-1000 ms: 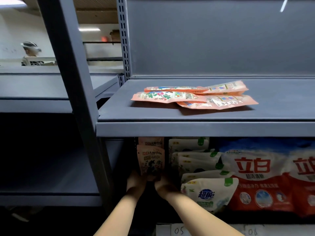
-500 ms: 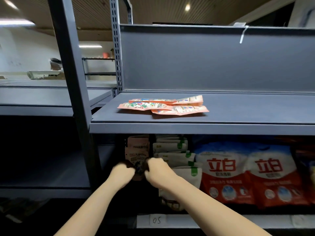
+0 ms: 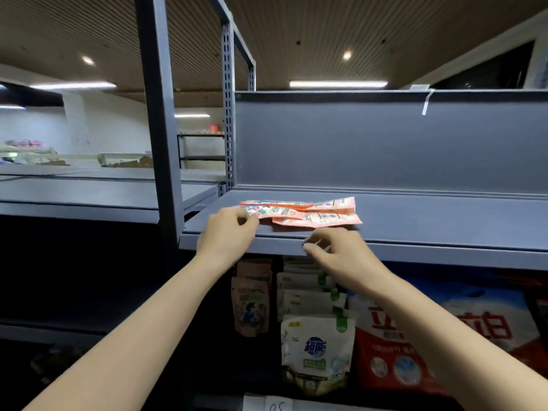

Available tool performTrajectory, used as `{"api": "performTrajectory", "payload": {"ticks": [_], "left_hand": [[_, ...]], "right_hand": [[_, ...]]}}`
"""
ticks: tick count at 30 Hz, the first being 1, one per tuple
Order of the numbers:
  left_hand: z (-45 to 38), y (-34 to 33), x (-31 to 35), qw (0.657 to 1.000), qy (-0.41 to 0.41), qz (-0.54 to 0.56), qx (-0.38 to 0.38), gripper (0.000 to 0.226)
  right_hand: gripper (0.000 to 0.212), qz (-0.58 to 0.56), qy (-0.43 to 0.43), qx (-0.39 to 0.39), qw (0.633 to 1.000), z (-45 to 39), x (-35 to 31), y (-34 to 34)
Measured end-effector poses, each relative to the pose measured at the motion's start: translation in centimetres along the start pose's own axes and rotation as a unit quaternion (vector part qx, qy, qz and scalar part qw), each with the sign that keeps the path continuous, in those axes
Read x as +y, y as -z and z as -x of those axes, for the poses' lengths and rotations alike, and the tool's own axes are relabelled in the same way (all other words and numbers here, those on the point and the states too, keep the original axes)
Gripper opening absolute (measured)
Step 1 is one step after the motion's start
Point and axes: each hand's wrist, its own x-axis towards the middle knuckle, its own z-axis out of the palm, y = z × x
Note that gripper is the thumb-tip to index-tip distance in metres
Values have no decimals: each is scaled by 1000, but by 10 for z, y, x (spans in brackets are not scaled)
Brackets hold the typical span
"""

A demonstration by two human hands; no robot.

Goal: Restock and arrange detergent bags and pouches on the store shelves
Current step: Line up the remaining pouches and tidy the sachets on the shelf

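Three flat orange pouches [image 3: 311,213] lie overlapped on the grey upper shelf [image 3: 415,229]. My left hand [image 3: 228,232] is at the left end of that stack with its fingers curled; whether it grips a pouch is hidden. Just in front of the shelf's front edge, below the pouches, my right hand [image 3: 335,252] hovers with loosely curled fingers and holds nothing. On the lower shelf stand brown pouches [image 3: 252,304], white-and-green pouches [image 3: 317,345] and big red-and-blue detergent bags [image 3: 415,345].
A grey upright post [image 3: 160,143] rises just left of my left hand. The shelf's back panel [image 3: 385,143] stands behind the pouches. A neighbouring grey shelf [image 3: 89,191] lies to the left. A label reading 05 [image 3: 277,404] sits below.
Both hands have left the brown pouches on the lower shelf and risen to the upper shelf by the orange pouches. The view has tilted upward.
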Motion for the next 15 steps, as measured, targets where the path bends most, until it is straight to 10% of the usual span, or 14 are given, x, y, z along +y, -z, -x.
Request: {"api": "performTrajectory", "payload": {"ticks": [7,15], "left_hand": [[-59,-23,19,995,-28,-99,-12,19],[-89,-57,6,981,18,-142,-132,49]], "right_hand": [[17,24,-20,131,991,-36,16,43],[27,93,-61,72,991,-88,29,40]]}}
